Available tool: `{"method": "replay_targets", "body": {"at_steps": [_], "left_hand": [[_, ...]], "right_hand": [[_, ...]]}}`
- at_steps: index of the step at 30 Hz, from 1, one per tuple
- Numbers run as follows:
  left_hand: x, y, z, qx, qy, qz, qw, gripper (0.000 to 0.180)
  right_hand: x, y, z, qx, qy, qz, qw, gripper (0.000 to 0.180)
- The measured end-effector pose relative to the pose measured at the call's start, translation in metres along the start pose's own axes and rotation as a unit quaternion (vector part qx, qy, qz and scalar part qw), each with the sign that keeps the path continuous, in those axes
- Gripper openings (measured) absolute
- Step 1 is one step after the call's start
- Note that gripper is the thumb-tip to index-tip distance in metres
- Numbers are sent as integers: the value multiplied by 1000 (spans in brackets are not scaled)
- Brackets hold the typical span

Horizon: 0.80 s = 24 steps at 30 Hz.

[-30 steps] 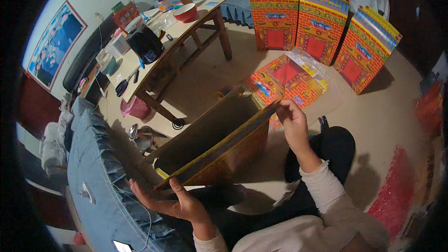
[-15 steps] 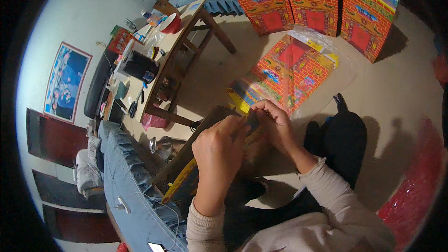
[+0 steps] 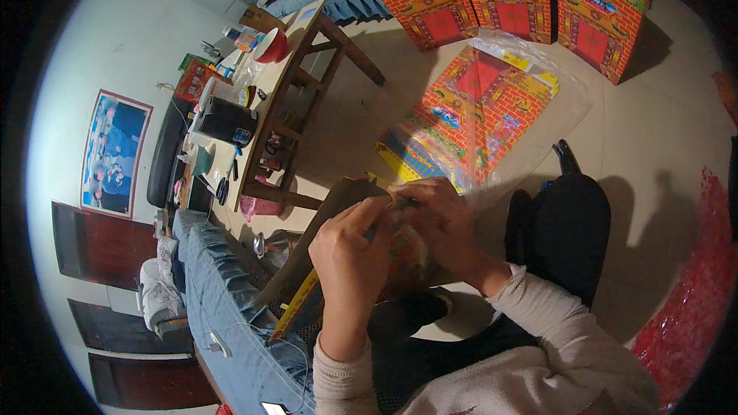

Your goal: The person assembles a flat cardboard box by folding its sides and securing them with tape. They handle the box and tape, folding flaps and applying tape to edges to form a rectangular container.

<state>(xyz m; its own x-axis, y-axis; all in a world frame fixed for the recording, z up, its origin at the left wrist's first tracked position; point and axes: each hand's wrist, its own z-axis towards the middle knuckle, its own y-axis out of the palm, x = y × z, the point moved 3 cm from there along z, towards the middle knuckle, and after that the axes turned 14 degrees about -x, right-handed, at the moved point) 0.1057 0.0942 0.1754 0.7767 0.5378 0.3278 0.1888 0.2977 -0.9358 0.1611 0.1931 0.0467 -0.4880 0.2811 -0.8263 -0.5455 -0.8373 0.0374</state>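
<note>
Both hands meet at the centre of the frame over a partly folded cardboard panel (image 3: 323, 261), brown on its inner face and printed with a yellow edge and brick pattern on the outside. The left hand (image 3: 355, 250) is curled over the panel's upper end, its fingers (image 3: 369, 211) clenched on the cardboard edge. The right hand (image 3: 442, 219) presses in from the other side, its fingers grasping the same end, so the two hands touch over the fold.

Judging by how things lie, the work is well along overall but this piece is at an early stage: three finished box houses (image 3: 511, 0), red brick print with painted doors, stand upright side by side at the upper right of the frame, while the panel in hand is not yet a closed box. More flat printed sheets in a clear plastic bag (image 3: 477, 115) lie on the floor just beyond the hands, so further pieces appear to remain.

The panel's lower end slopes down toward the lower left, resting near a blue denim cover (image 3: 223, 292). A cluttered wooden desk (image 3: 292, 69) stands in the upper left.
</note>
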Motion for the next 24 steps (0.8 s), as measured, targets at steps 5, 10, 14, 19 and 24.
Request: {"method": "replay_targets", "body": {"at_steps": [5, 10, 14, 19, 24], "left_hand": [[1, 0, -1, 4, 0, -17, 1000, 11], [0, -1, 0, -5, 19, -16, 1000, 13], [5, -2, 4, 20, -1, -52, 998, 12], [2, -2, 5, 3, 32, 17, 999, 15], [0, 3, 5, 36, 49, -2, 998, 9]], "right_hand": [[3, 2, -3, 18, 85, 116, 989, 26], [4, 4, -7, 10, 84, 133, 988, 22], [8, 7, -13, 21, 91, 166, 982, 18], [5, 5, -11, 25, 117, 180, 976, 16], [22, 1, -15, 8, 129, 108, 986, 15]]}}
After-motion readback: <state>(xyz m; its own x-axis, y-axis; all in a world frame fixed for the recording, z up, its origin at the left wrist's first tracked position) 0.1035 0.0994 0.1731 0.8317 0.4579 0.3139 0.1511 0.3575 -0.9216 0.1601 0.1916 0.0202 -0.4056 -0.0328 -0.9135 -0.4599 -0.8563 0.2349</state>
